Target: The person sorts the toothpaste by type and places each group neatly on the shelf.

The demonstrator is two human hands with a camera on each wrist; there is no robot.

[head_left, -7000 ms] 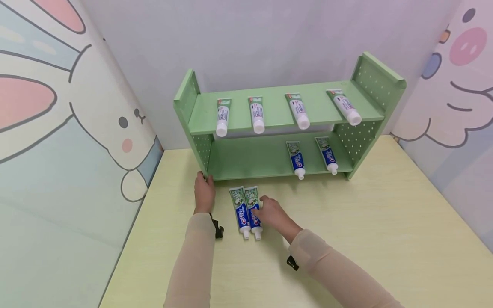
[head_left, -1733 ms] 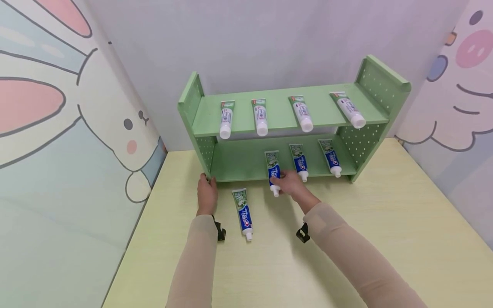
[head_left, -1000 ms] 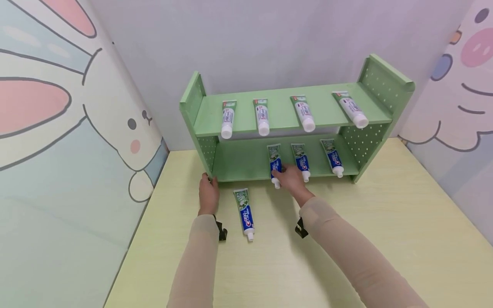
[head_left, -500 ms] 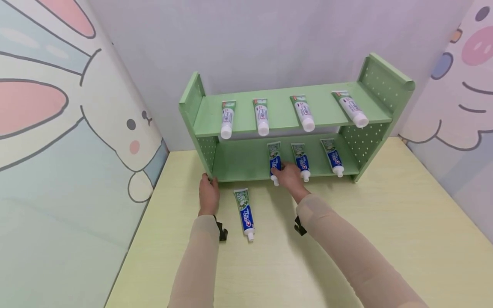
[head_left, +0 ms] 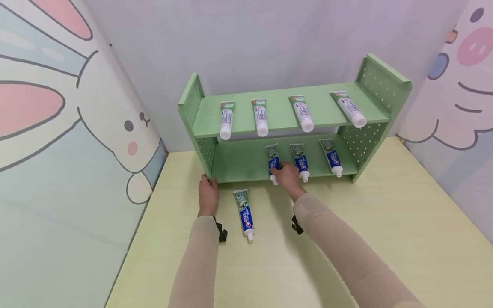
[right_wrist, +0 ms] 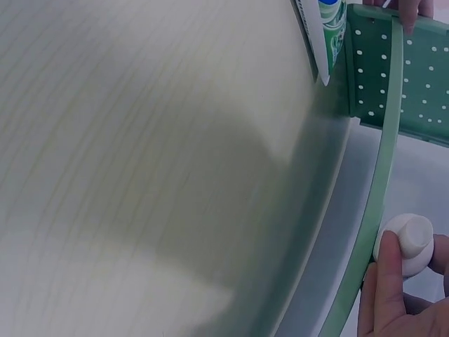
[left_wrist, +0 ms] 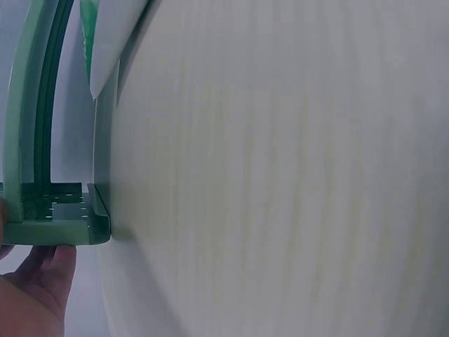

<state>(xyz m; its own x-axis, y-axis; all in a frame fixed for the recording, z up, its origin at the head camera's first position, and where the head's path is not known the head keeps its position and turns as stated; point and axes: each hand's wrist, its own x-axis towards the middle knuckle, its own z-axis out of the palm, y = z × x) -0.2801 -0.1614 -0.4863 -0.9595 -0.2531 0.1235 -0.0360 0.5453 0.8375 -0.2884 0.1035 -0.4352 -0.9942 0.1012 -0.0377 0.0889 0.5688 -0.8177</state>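
Note:
My right hand point(head_left: 288, 176) pinches a blue and green toothpaste tube point(head_left: 272, 156) near its white cap point(right_wrist: 410, 241). That tube lies on the lower tier of a green two-tier rack point(head_left: 236, 160), its cap jutting past the front edge. My left hand point(head_left: 209, 196) grips the rack's lower left corner; in the left wrist view its fingers point(left_wrist: 59, 270) touch the side panel from outside. On the table, between the hands, lies another blue and green toothpaste tube point(head_left: 244, 214), cap towards me.
Two matching tubes, the middle tube point(head_left: 299, 161) and the right tube point(head_left: 331, 157), lie further right on the lower tier. Several white and green tubes point(head_left: 260, 117) are spaced along the upper tier. A pale wall stands behind the table point(head_left: 408, 205).
Seven seconds ago two tubes lay side by side on the table. My right hand has carried the right one up onto the lower tier and pushed it inward. The left hand stays at the rack's corner.

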